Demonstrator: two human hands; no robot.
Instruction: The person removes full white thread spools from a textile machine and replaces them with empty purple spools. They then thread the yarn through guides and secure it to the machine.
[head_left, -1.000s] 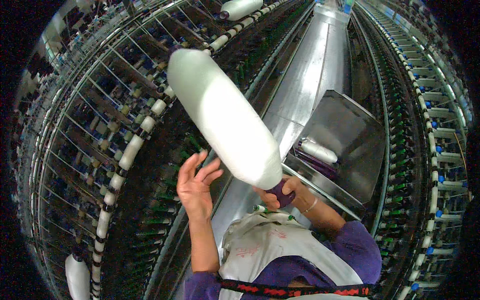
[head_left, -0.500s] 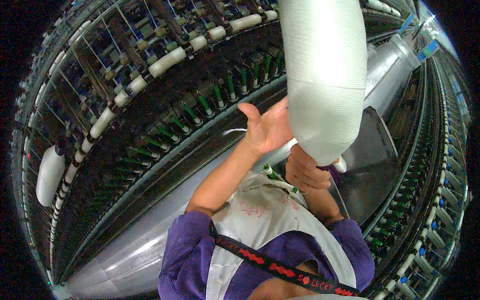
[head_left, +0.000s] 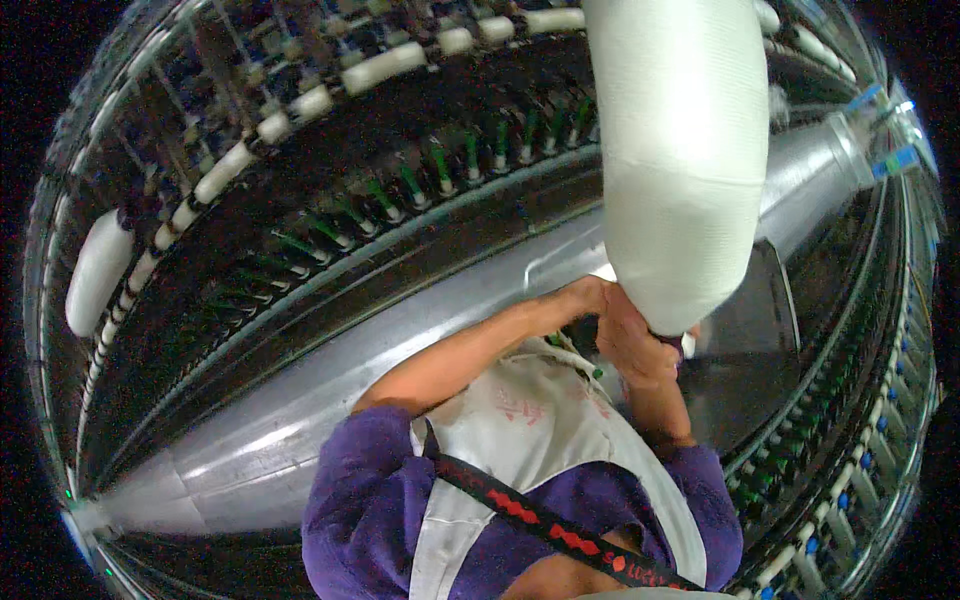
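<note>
A large white bobbin of wound yarn (head_left: 685, 150) hangs close in front of me, its dark lower tip over my hands. My right hand (head_left: 638, 345) is closed just under that tip, fingers curled; what they grip is hidden. Close against its far side lies my left hand (head_left: 592, 296), with its fingers out of sight behind the right hand and the bobbin. A small white and purple piece (head_left: 688, 343) shows beside my right hand; I cannot tell whether it is held. My white apron (head_left: 520, 400) has green items at its top edge.
A spinning frame with a row of green tubes (head_left: 440, 165) and white rollers (head_left: 385, 67) runs along the left; another row (head_left: 775, 470) is on the right. A silver metal cover (head_left: 300, 420) stretches between. A dark panel (head_left: 750, 340) stands at right, another white bobbin (head_left: 100, 270) far left.
My left hand, open with thumb spread before, has moved down and right to my right hand. The view has shifted, so the big bobbin appears farther right.
</note>
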